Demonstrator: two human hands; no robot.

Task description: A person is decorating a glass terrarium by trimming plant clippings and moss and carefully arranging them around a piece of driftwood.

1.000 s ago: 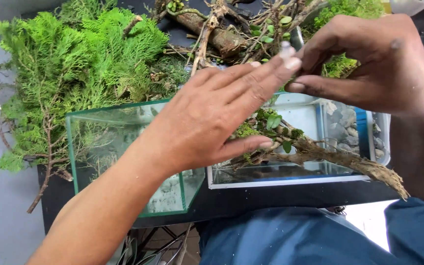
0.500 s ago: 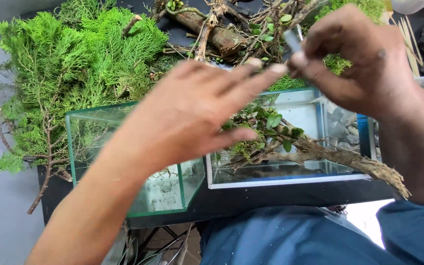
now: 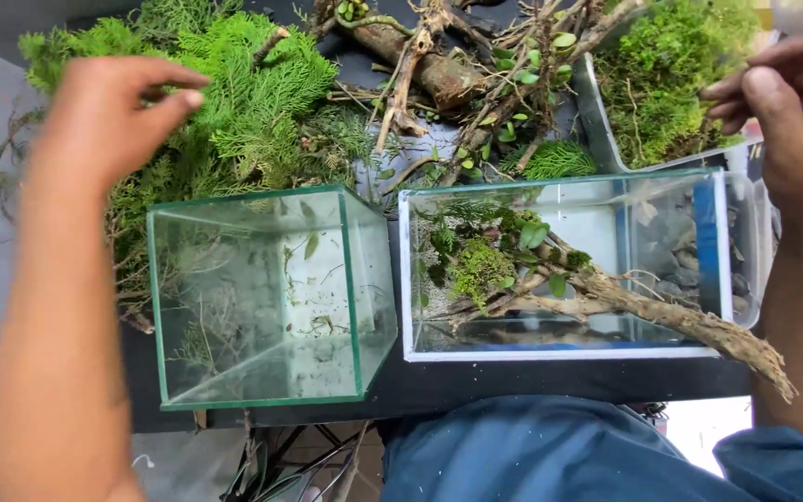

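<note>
My left hand (image 3: 113, 112) hovers over a heap of green conifer sprigs (image 3: 253, 102) at the back left, fingers curled and apart, holding nothing. My right hand (image 3: 792, 121) is at the far right beside a clear tray of moss (image 3: 671, 84), its fingertips pinched together; I cannot see anything between them. Between my arms stand two glass tanks. The left tank (image 3: 262, 297) holds only a few scraps. The right tank (image 3: 699, 232) holds a driftwood branch (image 3: 662, 316) with moss and small leaves, and the branch end juts out over the tank's right corner.
A pile of bare branches and roots (image 3: 448, 65) lies behind the tanks. Small stones (image 3: 676, 256) show through the right tank's glass. Both tanks stand near the front edge of a black tabletop (image 3: 513, 386). My blue-clad legs (image 3: 550, 455) are below it.
My left hand has swung from over the right tank out to the left, above the conifer sprigs. My right hand has drawn away to the right, uncovering the planted tank.
</note>
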